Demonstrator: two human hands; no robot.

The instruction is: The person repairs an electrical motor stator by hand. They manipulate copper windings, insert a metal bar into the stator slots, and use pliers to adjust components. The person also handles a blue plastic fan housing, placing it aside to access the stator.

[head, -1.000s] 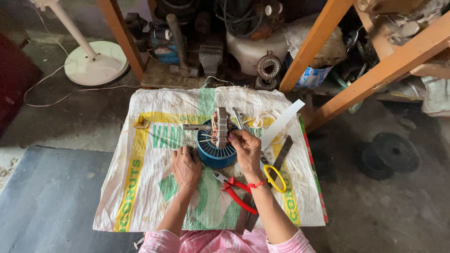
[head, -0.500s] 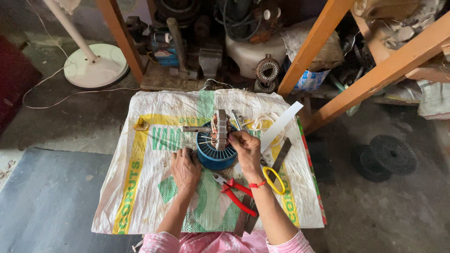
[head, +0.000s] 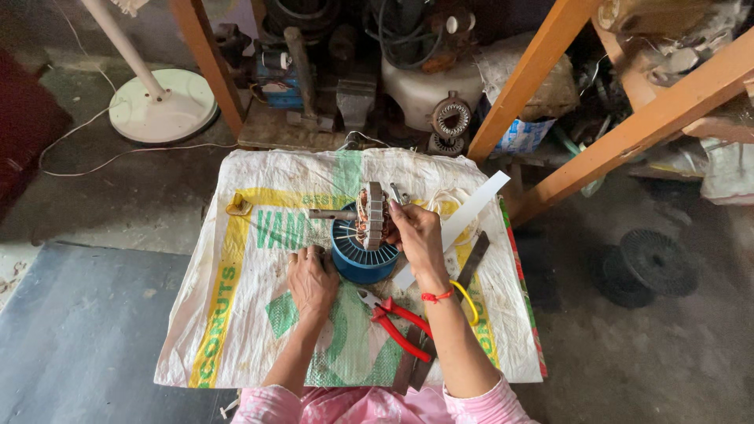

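Motor stator (head: 371,216) with copper windings stands on edge atop a blue round cup (head: 361,253), near the middle of a white woven sack (head: 236,314) spread over the low table. A metal shaft (head: 331,213) sticks out to its left.

Right hand (head: 415,235) is at the stator's right face, fingers curled and pinched on the windings or wire there; exact grip is hidden by the fingers. Left hand (head: 312,276) rests just left of the blue cup, knuckles bent, fingers together against the cup's side. I cannot tell whether it holds anything.

Judgement: the work goes best with the left hand bracing the cup so the stator does not roll, and the right drawing the wire evenly, without kinking it on the lamination edges.

Red-handled pliers (head: 400,326) lie just below the right wrist. A white strip (head: 463,220) and a dark flat bar (head: 470,263) lie to the right.
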